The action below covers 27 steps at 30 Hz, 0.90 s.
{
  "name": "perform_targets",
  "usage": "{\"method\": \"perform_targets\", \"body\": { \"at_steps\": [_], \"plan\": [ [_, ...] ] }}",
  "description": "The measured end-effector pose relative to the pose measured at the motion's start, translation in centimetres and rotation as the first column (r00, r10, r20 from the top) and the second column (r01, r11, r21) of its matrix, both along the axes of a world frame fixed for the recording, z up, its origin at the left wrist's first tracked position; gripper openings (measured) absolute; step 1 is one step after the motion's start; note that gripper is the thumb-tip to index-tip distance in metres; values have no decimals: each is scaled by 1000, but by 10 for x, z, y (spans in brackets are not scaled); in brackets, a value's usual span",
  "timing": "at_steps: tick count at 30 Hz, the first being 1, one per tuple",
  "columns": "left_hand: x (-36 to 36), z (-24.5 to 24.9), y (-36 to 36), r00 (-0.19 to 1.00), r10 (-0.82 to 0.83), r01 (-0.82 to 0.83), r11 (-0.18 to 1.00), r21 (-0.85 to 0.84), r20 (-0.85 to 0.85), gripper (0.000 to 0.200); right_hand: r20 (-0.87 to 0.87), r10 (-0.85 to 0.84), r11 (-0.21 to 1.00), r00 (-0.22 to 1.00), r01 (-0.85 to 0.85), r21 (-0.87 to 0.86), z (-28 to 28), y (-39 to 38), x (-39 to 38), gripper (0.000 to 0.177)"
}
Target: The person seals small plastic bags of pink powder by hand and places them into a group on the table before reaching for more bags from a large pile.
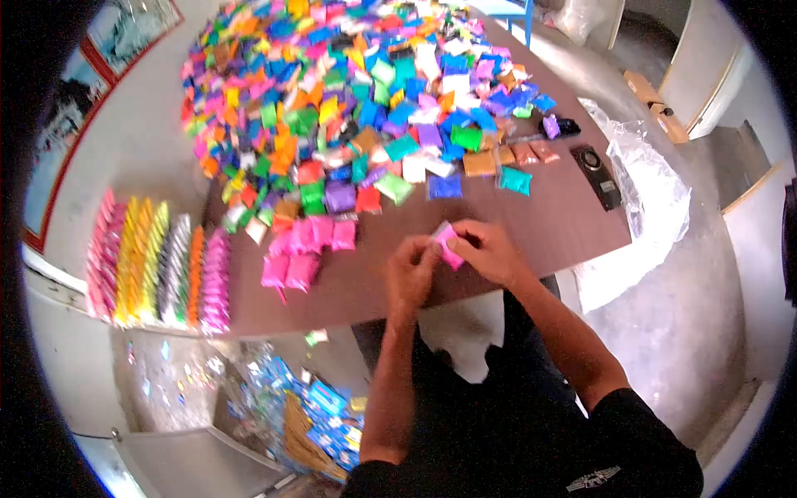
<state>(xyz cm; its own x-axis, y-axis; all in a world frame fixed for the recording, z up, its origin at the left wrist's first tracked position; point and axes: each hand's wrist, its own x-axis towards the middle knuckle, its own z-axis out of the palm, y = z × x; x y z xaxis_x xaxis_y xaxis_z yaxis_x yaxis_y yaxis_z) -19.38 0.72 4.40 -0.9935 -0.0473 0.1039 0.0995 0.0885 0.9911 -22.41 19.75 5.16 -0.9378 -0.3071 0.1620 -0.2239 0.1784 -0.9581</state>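
A small pink packet [450, 247] is held between both hands above the front part of the brown table [548, 232]. My left hand [413, 264] pinches its left edge, fingers closed. On the packet's right side, my right hand [488, 251] grips it with thumb and fingers. Several bright pink packets [304, 270] lie to the left of my hands near the table's front edge. Beyond the hands sit a blue packet [445, 187] and a teal packet [515, 180].
A wide heap of many-coloured packets [332, 108] covers the table's far part. Rows of coloured packets [158, 266] stand at the left. A black device [595, 178] lies at the right, beside clear plastic [652, 191]. Below left is a box of wrappers [324, 398].
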Motion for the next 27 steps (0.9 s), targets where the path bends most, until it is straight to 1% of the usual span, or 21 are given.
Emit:
{"method": "perform_targets", "body": {
  "at_steps": [1,2,3,4,5,6,8,9,11,12,13,14,15,17,18,19,20,21,23,25,27],
  "plan": [
    [1,5,3,999,23,-23,1000,5,34,23,9,1,1000,1000,-1,-28,-5,0,-3,25],
    [1,10,5,996,47,-48,999,14,71,24,-26,-14,999,1000,12,-51,-3,2,-3,25],
    [1,16,8,999,35,-35,999,-4,40,24,-21,-24,994,999,21,-106,-1,4,-2,21],
    [1,22,11,998,21,-21,1000,-4,67,25,-14,-30,987,999,28,-158,-2,6,-1,19],
    [1,27,14,995,8,-8,1000,0,95,25,-38,-41,985,998,34,-170,-5,5,-2,19],
    [2,26,15,997,-1,2,1000,-9,74,25,-5,-43,969,999,40,-243,-13,3,-4,19],
    [-1,14,15,997,-22,30,995,-97,77,25,56,-6,937,998,25,-349,-15,3,-3,19],
    [-1,12,14,998,-28,35,994,-104,64,25,43,-12,934,999,27,-355,-17,2,-3,19],
    [-3,7,9,997,-42,50,988,-143,59,27,19,-65,971,998,67,-230,-22,1,-5,24],
    [-4,7,7,998,-46,53,987,-150,51,27,19,-77,982,997,79,-172,-16,1,-3,24],
    [-5,6,4,998,-54,57,976,-212,23,27,12,-80,981,997,81,-178,-15,2,-3,24],
    [-5,5,3,998,-63,60,960,-274,-3,26,31,-51,986,998,55,-157,-13,4,-4,25],
    [-3,8,5,998,-66,61,958,-280,-8,26,51,-21,990,998,28,-136,-13,5,-4,25],
    [1,15,11,998,-47,52,969,-243,28,27,39,-32,985,999,38,-170,-16,8,-6,26],
    [3,21,16,998,-49,54,967,-250,24,27,33,-39,979,999,45,-198,-18,8,-7,26],
    [5,27,23,999,-42,47,986,-160,29,27,30,-41,978,999,46,-204,-21,8,-8,26],
    [6,30,27,999,-36,38,997,-69,36,27,22,-47,956,999,51,-289,-24,7,-8,26],
    [5,27,24,999,-38,40,996,-77,36,27,15,-55,927,998,57,-371,-24,6,-8,26],
    [0,16,16,992,-81,99,978,-186,102,27,29,-57,924,998,63,-378,-24,5,-7,26],
    [0,15,14,989,-86,106,980,-167,119,26,45,-57,923,997,70,-378,-19,5,-5,25],
    [-1,10,10,987,-87,107,984,-142,138,25,-5,-61,954,998,56,-295,-16,5,-4,25]
  ]
}}
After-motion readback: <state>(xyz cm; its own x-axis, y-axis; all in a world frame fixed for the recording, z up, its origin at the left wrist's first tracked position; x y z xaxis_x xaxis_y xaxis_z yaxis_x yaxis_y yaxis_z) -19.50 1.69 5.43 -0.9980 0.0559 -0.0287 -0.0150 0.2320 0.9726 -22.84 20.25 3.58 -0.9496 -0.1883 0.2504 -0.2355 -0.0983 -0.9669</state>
